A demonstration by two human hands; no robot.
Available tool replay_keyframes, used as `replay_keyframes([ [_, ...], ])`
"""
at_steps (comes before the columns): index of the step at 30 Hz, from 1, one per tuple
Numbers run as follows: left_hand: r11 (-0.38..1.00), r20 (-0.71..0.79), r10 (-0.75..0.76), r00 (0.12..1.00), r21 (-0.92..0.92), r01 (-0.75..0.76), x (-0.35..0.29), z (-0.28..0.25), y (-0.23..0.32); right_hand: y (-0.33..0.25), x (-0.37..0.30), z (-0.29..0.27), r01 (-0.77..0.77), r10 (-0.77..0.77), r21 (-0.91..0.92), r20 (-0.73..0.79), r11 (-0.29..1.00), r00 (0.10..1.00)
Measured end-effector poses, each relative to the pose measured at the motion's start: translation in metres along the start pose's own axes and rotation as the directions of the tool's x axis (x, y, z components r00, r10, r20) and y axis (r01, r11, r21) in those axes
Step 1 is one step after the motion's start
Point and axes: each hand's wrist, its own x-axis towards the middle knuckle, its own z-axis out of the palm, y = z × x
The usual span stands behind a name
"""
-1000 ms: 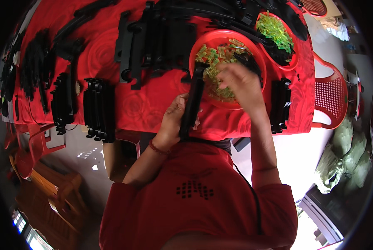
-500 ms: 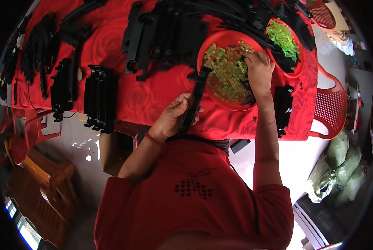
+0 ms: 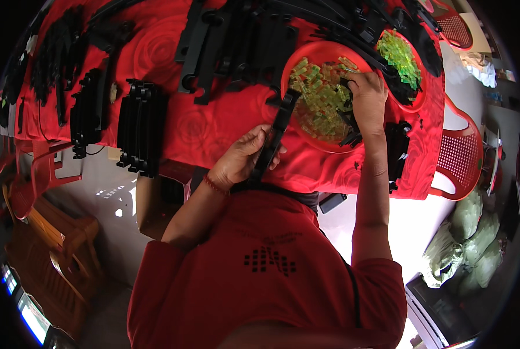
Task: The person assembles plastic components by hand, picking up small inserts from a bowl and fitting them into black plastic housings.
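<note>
My left hand point(image 3: 239, 156) is closed around a long black plastic strip point(image 3: 278, 128), held tilted in front of me over the table's near edge. The strip's far end reaches up to the left rim of a round red basin point(image 3: 288, 65). Small translucent yellow-green pieces point(image 3: 318, 104) fill most of that basin. Several small black parts point(image 3: 348, 131) lie along its right side. My right hand point(image 3: 369, 102) is over the basin's right side with thumb and fingers pinched together among the pieces. Whatever sits between those fingertips is too small and hidden to make out.
A second red basin point(image 3: 414, 107) holds brighter green pieces point(image 3: 399, 61) and black parts. Stacks of black strips point(image 3: 140, 128) lie on the red tablecloth point(image 3: 193, 125), with more at the back. Red plastic chairs point(image 3: 460, 148) and tied bags point(image 3: 469, 232) stand off the right side.
The view has shifted slightly. My right hand stays pinched among the pieces, moving only a little. My left hand keeps the black strip at nearly the same tilt.
</note>
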Motion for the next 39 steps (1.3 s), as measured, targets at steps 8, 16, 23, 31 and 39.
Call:
replay_keyframes([
  [8,0.991,0.065,-0.031,0.997,-0.125,0.039,0.001,-0.008,-0.001,0.001,0.000,-0.002,-0.018,0.029,-0.142,0.074,0.990,0.997],
  [16,0.989,0.072,-0.019,0.997,-0.142,0.030,0.000,-0.013,-0.002,-0.038,-0.012,-0.029,-0.495,0.353,0.805,0.382,0.326,0.854],
  [23,0.999,0.031,0.002,1.000,-0.037,-0.001,-0.002,-0.002,0.001,-0.072,-0.029,-0.039,-0.652,0.097,0.663,0.725,-0.367,0.682],
  [31,0.999,0.063,0.021,0.998,-0.042,-0.018,-0.001,-0.004,0.001,-0.091,-0.041,-0.047,-0.664,0.021,0.639,0.726,-0.390,0.687],
  [39,0.991,0.066,0.011,0.998,-0.133,-0.003,-0.001,-0.005,0.001,-0.093,-0.046,-0.049,-0.724,0.068,0.646,0.756,-0.243,0.651],
])
